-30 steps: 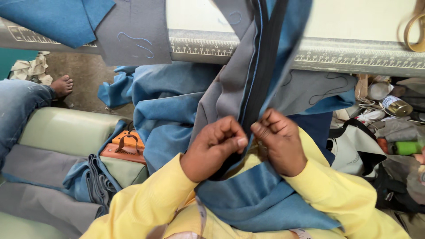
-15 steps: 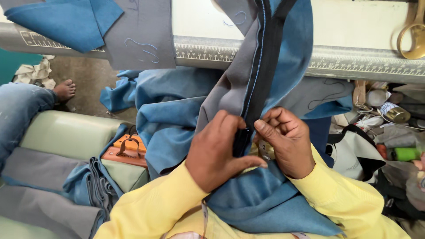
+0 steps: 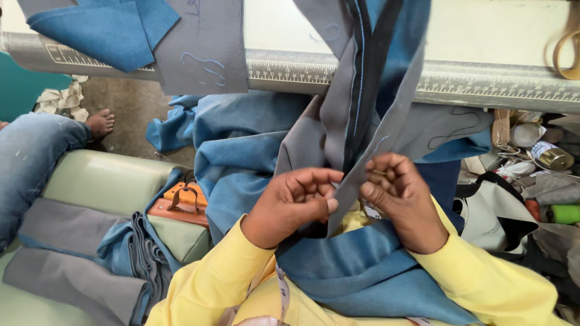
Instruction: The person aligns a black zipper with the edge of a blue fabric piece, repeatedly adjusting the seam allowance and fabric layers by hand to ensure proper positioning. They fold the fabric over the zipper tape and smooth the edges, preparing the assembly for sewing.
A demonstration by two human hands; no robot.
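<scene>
We have both hands up in front of us, working the grey-and-blue fabric piece [image 3: 362,121] that hangs down from the counter's [image 3: 483,36] near edge into our lap. Our left hand [image 3: 293,205] has its fingers curled narrow, pinching the grey flap at the seam. Our right hand [image 3: 402,202] is closed the same way on the other side of the seam, and something thin sits between its fingertips; we cannot tell whether it is a needle or a thread end.

What could go wrong? If either pinch loosens, we judge the cloth's weight would drag the seam out of line. The dark strip running down the middle [image 3: 371,90] could twist, since the cloth hangs free above our hands. A sharp tug might also pull the upper end off the counter edge, along the printed measuring scale [image 3: 284,69].

Room to move is tight. To our right, clutter sits close: a tin can [image 3: 553,157], a green spool [image 3: 565,213] and a white bag [image 3: 495,211]. To our left, folded grey and blue pieces [image 3: 121,253] rest on a pale green cushion [image 3: 103,181], with an orange tool [image 3: 181,202] beside them. Another person's denim leg [image 3: 30,160] and bare foot [image 3: 99,124] lie further left. Straight up along the hanging cloth is the freest line.
</scene>
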